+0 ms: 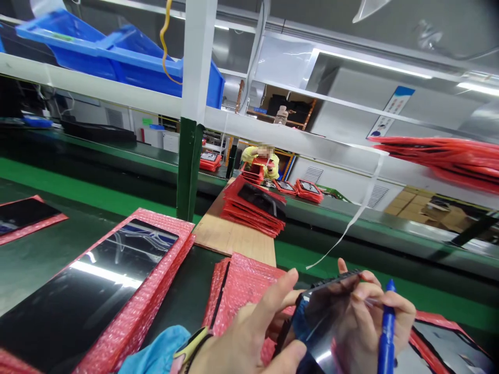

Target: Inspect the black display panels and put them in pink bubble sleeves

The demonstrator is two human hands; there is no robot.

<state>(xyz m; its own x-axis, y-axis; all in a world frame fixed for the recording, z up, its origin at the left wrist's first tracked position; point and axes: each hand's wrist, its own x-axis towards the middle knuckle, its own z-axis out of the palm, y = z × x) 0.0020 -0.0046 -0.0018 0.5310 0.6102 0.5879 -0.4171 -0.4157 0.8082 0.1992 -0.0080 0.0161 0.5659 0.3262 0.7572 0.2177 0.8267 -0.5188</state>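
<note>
My left hand (pixel 249 332) grips the left edge of a glossy black screen panel (pixel 323 317), its thumb over the front and one finger stretched upward. The panel is tilted up, and its face mirrors fingers and a light. Held between the fingers of my right hand (pixel 399 306) is a blue marker pen (pixel 386 335), beside the panel's upper right edge. Behind my left hand lie pink bubble-wrap sleeves (pixel 249 283) in a stack. Left of them, a large black screen panel (pixel 97 291) rests on more pink bubble wrap.
A stack of red sleeves (pixel 253 215) sits on a wooden board (pixel 218 228) ahead. A green and white post (pixel 187 166) rises at centre left. Blue bins (pixel 117 52) stand on the upper shelf, red sleeves (pixel 448 156) at right. A person (pixel 273 166) in yellow is farther back.
</note>
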